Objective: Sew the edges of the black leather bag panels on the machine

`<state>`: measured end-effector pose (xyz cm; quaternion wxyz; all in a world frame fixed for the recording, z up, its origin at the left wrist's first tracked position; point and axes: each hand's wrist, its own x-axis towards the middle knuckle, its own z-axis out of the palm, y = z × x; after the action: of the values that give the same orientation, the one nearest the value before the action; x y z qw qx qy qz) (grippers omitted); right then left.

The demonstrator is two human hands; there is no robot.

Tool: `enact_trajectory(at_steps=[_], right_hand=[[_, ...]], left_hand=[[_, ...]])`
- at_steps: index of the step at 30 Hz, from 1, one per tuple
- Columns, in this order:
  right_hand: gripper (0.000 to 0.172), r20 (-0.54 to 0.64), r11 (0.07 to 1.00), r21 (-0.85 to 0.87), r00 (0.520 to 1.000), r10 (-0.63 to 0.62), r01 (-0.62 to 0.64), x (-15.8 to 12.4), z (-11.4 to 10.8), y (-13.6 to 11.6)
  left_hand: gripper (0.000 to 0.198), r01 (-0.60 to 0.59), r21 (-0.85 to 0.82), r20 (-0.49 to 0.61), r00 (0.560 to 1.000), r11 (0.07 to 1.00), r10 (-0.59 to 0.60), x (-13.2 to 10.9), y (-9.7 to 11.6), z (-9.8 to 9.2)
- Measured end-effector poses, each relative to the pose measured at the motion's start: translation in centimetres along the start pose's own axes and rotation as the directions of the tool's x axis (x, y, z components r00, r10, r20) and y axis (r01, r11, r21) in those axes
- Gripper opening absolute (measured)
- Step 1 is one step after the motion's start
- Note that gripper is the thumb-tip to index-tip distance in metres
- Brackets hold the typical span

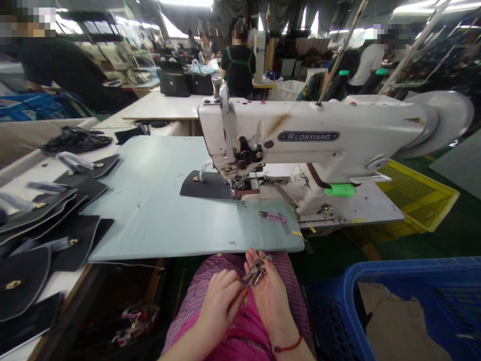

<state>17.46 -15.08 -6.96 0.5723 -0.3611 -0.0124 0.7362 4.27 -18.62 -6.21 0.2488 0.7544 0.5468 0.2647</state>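
Observation:
A bunch of keys (257, 273) on a metal ring lies across the upturned palm of my right hand (273, 296), over my lap. The right fingers curl loosely under the ring, and a red cord bracelet circles that wrist. Back up, my left hand (223, 296) pinches the left end of the bunch between thumb and fingers. Just below it hangs a small yellow-green bit (245, 301), too small to name. On the pale worktop (161, 220) beyond, a black leather-like panel (206, 184) with a strap sits under the sewing machine's (300, 133) presser foot.
Pink-handled thread snips (273, 216) lie near the worktop's front edge. Black panels (75, 245) with gold fittings are piled at the left. A blue crate (413, 265) stands at my right, a yellow crate (424, 200) behind it. Other people sit or stand farther back.

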Motion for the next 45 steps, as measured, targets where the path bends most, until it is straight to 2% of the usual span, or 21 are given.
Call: enact_trajectory(at_steps=[3, 5, 7, 9, 10, 12, 14, 16, 18, 20, 23, 26, 29, 31, 33, 36, 37, 39, 40, 42, 45], right_hand=[[0.037, -0.012, 0.979, -0.185, 0.996, -0.085, 0.081, 0.1, -0.8, -0.2], [0.033, 0.029, 0.885, -0.436, 0.986, -0.164, 0.16, 0.0, -1.7, -0.8], [0.029, 0.158, 0.631, -0.715, 0.949, -0.274, 0.301, -0.4, -2.6, -1.4], [0.028, 0.389, 0.263, -0.843, 0.869, -0.305, 0.47, -1.0, -3.2, -1.7], [0.032, 0.508, 0.103, -0.833, 0.825, -0.248, 0.544, -1.2, -3.3, -1.6], [0.039, 0.65, -0.077, -0.759, 0.759, -0.036, 0.646, -1.4, -3.2, -0.8], [0.031, 0.648, -0.124, -0.742, 0.753, 0.115, 0.659, -1.2, -2.9, 0.4], [0.018, 0.609, -0.113, -0.776, 0.784, 0.123, 0.62, -0.8, -2.5, 1.7], [0.02, 0.593, -0.097, -0.794, 0.8, 0.097, 0.6, -0.4, -2.2, 2.4], [0.021, 0.603, -0.121, -0.78, 0.789, 0.116, 0.614, -0.4, -1.7, 2.3], [0.023, 0.609, -0.23, -0.743, 0.777, 0.16, 0.629, -0.7, -0.5, 1.1], [0.022, 0.6, -0.319, -0.718, 0.782, 0.168, 0.619, -1.2, 0.6, -0.1], [0.02, 0.576, -0.313, -0.742, 0.803, 0.156, 0.593, -1.4, 1.2, -0.6], [0.02, 0.549, -0.238, -0.785, 0.82, 0.16, 0.572, -1.5, 1.5, -0.7], [0.026, 0.53, -0.067, -0.831, 0.824, 0.2, 0.552, -1.6, 1.8, -0.9], [0.035, 0.567, 0.28, -0.821, 0.769, 0.295, 0.498, -1.7, 2.6, -1.3], [0.035, 0.586, 0.365, -0.801, 0.747, 0.314, 0.474, -1.7, 2.9, -1.5], [0.032, 0.6, 0.456, -0.777, 0.731, 0.326, 0.434, -1.7, 3.3, -1.4], [0.031, 0.589, 0.473, -0.778, 0.743, 0.319, 0.413, -1.7, 3.2, -1.2], [0.032, 0.526, 0.487, -0.798, 0.805, 0.274, 0.356, -1.7, 2.8, -0.5], [0.04, 0.383, 0.506, -0.824, 0.909, 0.167, 0.255, -2.1, 1.9, 0.5]], left_hand=[[0.025, 0.181, -0.328, 0.024, 0.983, 0.927, -0.183, 0.2, 0.2, -0.6], [0.026, 0.308, -0.493, 0.081, 0.947, 0.814, -0.31, 0.3, -0.2, -1.1], [0.023, 0.407, -0.551, 0.166, 0.909, 0.729, -0.382, 0.3, -0.9, -1.3], [0.021, 0.46, -0.539, 0.228, 0.886, 0.706, -0.403, 0.2, -1.8, -1.4], [0.02, 0.472, -0.523, 0.242, 0.88, 0.709, -0.408, 0.1, -2.2, -1.4], [0.019, 0.481, -0.49, 0.239, 0.876, 0.727, -0.419, -0.1, -2.9, -1.4], [0.018, 0.493, -0.46, 0.219, 0.869, 0.738, -0.444, -0.3, -3.4, -1.7], [0.017, 0.513, -0.44, 0.224, 0.858, 0.737, -0.463, -0.3, -3.7, -2.3], [0.021, 0.512, -0.448, 0.224, 0.858, 0.732, -0.463, -0.2, -4.0, -3.2], [0.027, 0.488, -0.485, 0.212, 0.871, 0.726, -0.444, -0.2, -4.2, -4.1], [0.033, 0.444, -0.557, 0.165, 0.887, 0.702, -0.431, -0.3, -4.5, -5.0], [0.029, 0.4, -0.583, 0.099, 0.899, 0.707, -0.427, -0.4, -4.5, -5.3], [0.022, 0.327, -0.546, 0.07, 0.935, 0.771, -0.347, -0.2, -4.1, -5.5], [0.017, 0.262, -0.521, 0.06, 0.961, 0.813, -0.271, 0.3, -3.6, -5.7], [0.013, 0.211, -0.513, 0.047, 0.975, 0.832, -0.219, 0.9, -3.0, -5.9], [0.018, 0.217, -0.533, 0.066, 0.974, 0.818, -0.215, 1.6, -2.4, -6.0], [0.019, 0.234, -0.549, 0.078, 0.97, 0.803, -0.229, 1.8, -2.3, -6.0], [0.02, 0.274, -0.603, 0.106, 0.958, 0.749, -0.266, 2.0, -2.1, -5.9], [0.021, 0.296, -0.64, 0.119, 0.95, 0.709, -0.289, 2.0, -2.0, -5.9], [0.022, 0.328, -0.696, 0.14, 0.935, 0.638, -0.327, 2.2, -1.8, -6.0], [0.024, 0.299, -0.695, 0.084, 0.937, 0.654, -0.34, 2.3, -1.5, -6.1]])
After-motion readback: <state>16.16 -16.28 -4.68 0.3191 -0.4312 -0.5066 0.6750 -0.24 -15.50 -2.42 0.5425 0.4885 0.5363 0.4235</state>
